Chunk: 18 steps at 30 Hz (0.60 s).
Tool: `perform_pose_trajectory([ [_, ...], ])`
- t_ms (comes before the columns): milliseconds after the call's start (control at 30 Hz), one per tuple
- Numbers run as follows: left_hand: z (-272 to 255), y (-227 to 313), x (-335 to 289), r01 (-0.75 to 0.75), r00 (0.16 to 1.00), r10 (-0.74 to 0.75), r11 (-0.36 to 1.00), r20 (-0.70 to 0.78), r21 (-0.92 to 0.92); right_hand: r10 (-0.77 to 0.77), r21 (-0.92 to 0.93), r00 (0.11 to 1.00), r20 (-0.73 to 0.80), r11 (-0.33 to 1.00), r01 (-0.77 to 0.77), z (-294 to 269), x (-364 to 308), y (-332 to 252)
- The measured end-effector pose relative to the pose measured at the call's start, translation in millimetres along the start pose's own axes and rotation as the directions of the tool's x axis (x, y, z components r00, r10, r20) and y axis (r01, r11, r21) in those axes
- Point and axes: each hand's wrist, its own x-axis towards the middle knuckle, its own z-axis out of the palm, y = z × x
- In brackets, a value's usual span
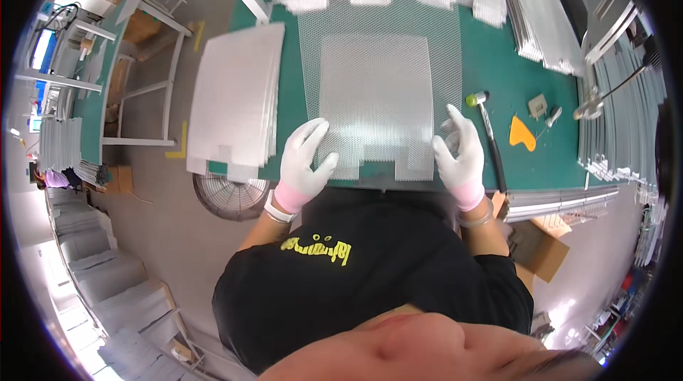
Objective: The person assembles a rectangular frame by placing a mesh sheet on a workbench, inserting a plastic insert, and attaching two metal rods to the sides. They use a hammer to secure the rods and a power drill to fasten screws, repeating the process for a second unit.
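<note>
- The person is pressing the left hand (304,160) flat, fingers spread, on the near left corner of a notched mesh sheet (376,107); that hand is gripping nothing.
- The right hand (459,153) is resting on the sheet's near right edge with fingers apart and bent; whether it is pinching the edge cannot be told.
- The notched sheet is lying on a larger mesh sheet (313,54) at the near edge of the green worktop (498,68).
- Because the near edge is sitting at the worktop's lip, uneven pushing is likely to be skewing the two layers or sliding one off.
- Cut mesh edges are probably snagging the white gloves.
- The mallet (487,132) is lying just beside the right hand; a careless sweep risks knocking it, or the orange scraper (521,133).
- The sheet stack (235,96) at left is overhanging the worktop and could be tipping if bumped.
</note>
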Motion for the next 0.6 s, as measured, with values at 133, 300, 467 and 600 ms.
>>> perform_pose_trajectory([
  [133,13,2,-35,0.079,0.995,-0.083,0.994,0.048,0.077,0.055,-0.107,0.998,0.032,0.993,-0.051,12,-35,12],
  [300,16,0,-37,0.107,0.986,-0.122,0.986,0.113,0.128,0.073,-0.211,0.996,0.059,0.976,-0.059,23,-39,27],
  [467,23,-9,-33,0.146,0.976,-0.168,0.977,0.140,0.154,0.049,-0.263,0.998,0.030,0.964,-0.039,31,-33,37],
  [600,24,-12,-31,0.142,0.976,-0.167,0.975,0.142,0.170,0.065,-0.321,0.997,0.037,0.946,-0.050,39,-35,42],
])
